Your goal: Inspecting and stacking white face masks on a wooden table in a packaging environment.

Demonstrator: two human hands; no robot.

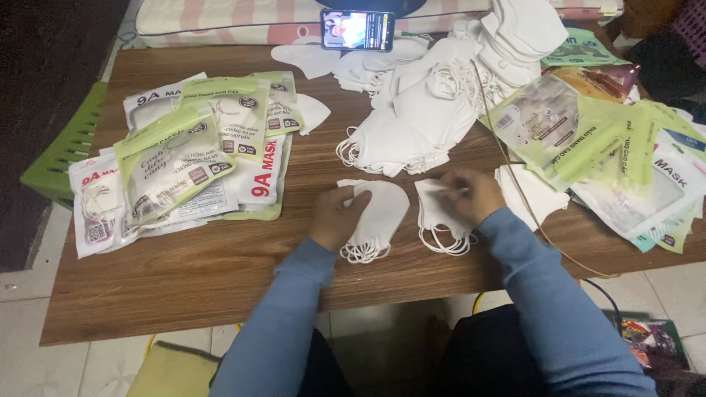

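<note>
Resting near the front middle of the wooden table [220, 272], two small stacks of white face masks lie side by side, each under one of the person's hands. The left hand [337, 218] lies over the left stack [379, 217], fingers curled down on its near edge, pinning it rather than lifting it; the ear loops fan out below the hand. The right hand [471, 195] is closed in a pinch on the top of the right stack [439, 213], though whether it holds one mask or several is too blurred to tell. Just behind the hands sits a loose heap of white masks [419, 117], loops tangled, running up toward a phone [357, 30] propped at the far edge. To the left are filled mask packets [184, 158] in green and white, overlapping; to the right, a pile of empty packets [610, 147], some sliding over the table edge. A thin cord [515, 176] crosses the table right beside the right hand. The likeliest slip, as I judge it, is loops snagging: those under the right stack lie loose and could catch on each other or on the cord, dragging extra masks along. The two stacks nearly touch, so a careless pull might also mix them and spoil the count.
</note>
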